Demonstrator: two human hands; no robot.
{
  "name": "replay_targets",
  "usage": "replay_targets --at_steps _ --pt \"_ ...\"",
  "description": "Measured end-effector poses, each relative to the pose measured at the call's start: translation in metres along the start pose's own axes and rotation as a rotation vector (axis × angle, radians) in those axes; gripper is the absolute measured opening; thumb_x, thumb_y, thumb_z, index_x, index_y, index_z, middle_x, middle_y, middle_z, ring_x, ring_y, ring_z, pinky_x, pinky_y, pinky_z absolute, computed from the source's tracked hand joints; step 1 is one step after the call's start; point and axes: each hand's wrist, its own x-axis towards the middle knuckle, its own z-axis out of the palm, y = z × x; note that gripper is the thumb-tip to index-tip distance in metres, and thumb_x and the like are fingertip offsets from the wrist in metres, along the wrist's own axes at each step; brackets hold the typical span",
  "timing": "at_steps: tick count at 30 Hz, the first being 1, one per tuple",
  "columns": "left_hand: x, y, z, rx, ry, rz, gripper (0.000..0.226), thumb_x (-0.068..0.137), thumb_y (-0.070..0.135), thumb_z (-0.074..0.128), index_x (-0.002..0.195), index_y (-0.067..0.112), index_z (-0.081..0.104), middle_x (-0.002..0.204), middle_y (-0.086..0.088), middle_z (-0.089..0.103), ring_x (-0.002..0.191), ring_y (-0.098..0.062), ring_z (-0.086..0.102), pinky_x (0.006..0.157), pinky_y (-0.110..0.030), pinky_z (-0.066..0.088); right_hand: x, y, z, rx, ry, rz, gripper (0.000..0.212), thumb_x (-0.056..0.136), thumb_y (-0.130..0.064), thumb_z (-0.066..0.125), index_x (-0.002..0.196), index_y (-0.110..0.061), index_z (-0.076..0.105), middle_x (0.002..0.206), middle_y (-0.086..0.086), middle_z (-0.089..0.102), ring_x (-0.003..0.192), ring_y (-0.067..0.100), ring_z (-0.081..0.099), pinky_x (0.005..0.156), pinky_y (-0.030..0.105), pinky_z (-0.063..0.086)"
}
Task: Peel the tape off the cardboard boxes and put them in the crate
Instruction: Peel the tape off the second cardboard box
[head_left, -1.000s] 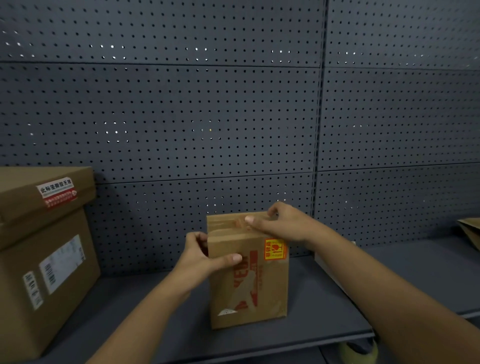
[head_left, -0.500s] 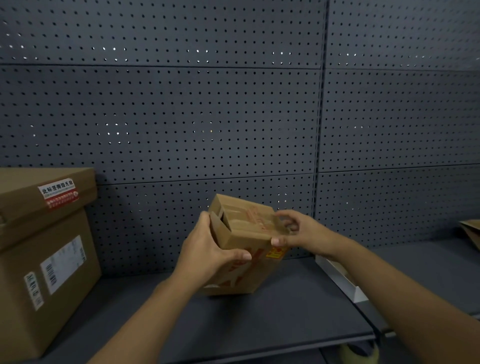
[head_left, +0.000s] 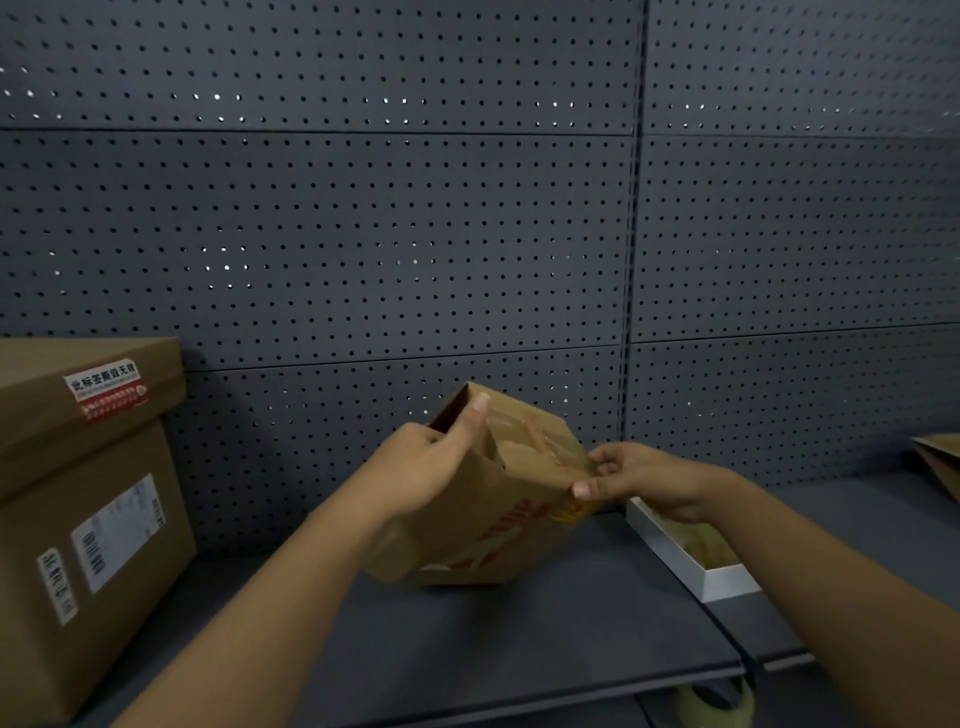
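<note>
Small cardboard box (head_left: 483, 499) tilted in both hands above the grey shelf (head_left: 519, 639).

The left hand (head_left: 431, 462) grips its left top edge; the right hand (head_left: 639, 480) pinches clear tape (head_left: 540, 447) at its right corner. A big carton (head_left: 78, 514) stands far left.

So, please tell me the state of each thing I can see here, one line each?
Small cardboard box: tilted, one end open, lower edge on the shelf.
Left hand: grips the open end.
Right hand: pinches the box's right corner.
Large cardboard box: upright, closed.
White tray: open.
</note>
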Motion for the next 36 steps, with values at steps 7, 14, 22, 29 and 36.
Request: replay_targets --at_steps 7,14,22,29,36 --pt "0.02 -0.002 -0.013 -0.133 -0.279 -0.25 0.116 0.053 0.077 0.089 0.141 0.025 0.035 0.135 -0.003 0.054 0.118 -0.026 0.06 0.1 -0.047 0.054 0.008 -0.013 -0.005 0.173 0.141 0.153 0.087 0.088 -0.084 0.042 0.113 -0.006 0.069 0.071 -0.001 0.054 0.072 0.017 0.042 0.069 0.033 0.033" --pt "0.026 -0.012 -0.011 -0.244 -0.214 -0.094 0.111 0.059 0.048 0.097 0.143 0.024 0.029 0.131 -0.002 0.058 0.116 -0.016 0.058 0.095 -0.032 0.047 0.008 -0.033 0.003 0.018 0.114 0.224 0.056 0.092 -0.075 0.053 0.082 -0.02 0.06 0.069 -0.007 0.051 0.069 0.013 0.042 0.067 0.028 0.035" --pt "0.017 -0.027 -0.017 -0.138 -0.189 0.088 0.122 0.044 0.06 0.099 0.137 0.034 0.025 0.129 -0.003 0.057 0.118 -0.019 0.062 0.097 -0.043 0.06 0.002 -0.017 0.003 0.187 0.071 0.083 0.052 0.093 -0.058 0.063 0.124 -0.018 0.072 0.127 -0.004 0.072 0.126 0.018 0.058 0.11 0.035 0.036" --pt "0.015 -0.017 -0.017 -0.148 -0.153 0.222 0.127 0.049 0.05 0.102 0.143 0.038 0.018 0.125 -0.004 0.056 0.109 -0.023 0.066 0.091 -0.045 0.062 -0.005 -0.001 0.004 0.576 -0.032 -0.019 0.055 0.101 -0.062 0.043 0.145 -0.032 0.057 0.142 0.003 0.065 0.138 0.027 0.054 0.123 0.056 0.024" --pt "0.013 -0.043 0.004 -0.205 0.025 0.196 0.1 0.055 0.035 0.102 0.135 0.031 0.043 0.125 0.011 0.063 0.115 -0.01 0.064 0.095 -0.034 0.058 -0.015 0.002 0.005 0.635 0.093 -0.068 0.055 0.09 -0.04 0.066 0.138 -0.013 0.059 0.13 0.008 0.072 0.121 0.024 0.068 0.096 0.04 0.058"
